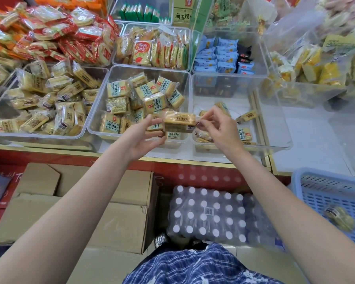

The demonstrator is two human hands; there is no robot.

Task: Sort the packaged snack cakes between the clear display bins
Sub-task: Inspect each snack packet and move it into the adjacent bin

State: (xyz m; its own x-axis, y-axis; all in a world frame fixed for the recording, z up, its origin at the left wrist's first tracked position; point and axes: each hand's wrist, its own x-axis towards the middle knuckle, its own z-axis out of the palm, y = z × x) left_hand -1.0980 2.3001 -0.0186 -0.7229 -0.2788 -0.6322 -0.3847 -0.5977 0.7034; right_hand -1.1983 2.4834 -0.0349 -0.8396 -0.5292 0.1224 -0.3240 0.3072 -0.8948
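Note:
A yellow packaged snack cake hangs in the air over the wall between the middle clear bin and the right clear bin. My right hand pinches the wrapper's right end with thumb and fingertips. My left hand is under and beside the cake's left end, fingers spread and touching it. The middle bin is filled with teal-labelled cakes. The right bin holds only a few loose cakes on its floor.
A left bin holds brown-labelled cakes. Behind are bins of red packs, yellow packs and blue packs. Cardboard boxes and a shrink-wrapped bottle pack lie below the counter; a blue basket stands at right.

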